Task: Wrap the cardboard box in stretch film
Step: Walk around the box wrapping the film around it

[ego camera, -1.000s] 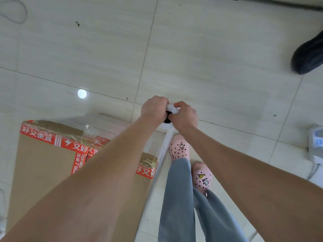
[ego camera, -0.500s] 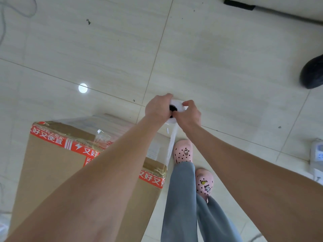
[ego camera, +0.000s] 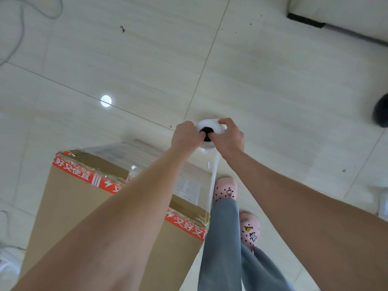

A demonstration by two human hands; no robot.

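Pale floor tiles [ego camera: 273,80] surround the cardboard box [ego camera: 69,206] at lower left. The left hand [ego camera: 185,136] and right hand [ego camera: 230,137] each grip the stretch film roll [ego camera: 210,126] by its core, film running taut to the box's near corner. Pulling harder could snap the film or shift the box.

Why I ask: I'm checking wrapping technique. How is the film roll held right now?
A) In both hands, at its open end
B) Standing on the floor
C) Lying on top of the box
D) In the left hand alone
A: the left hand and the right hand both hold the film roll, fingers at its dark core, with film trailing down to the cardboard box.
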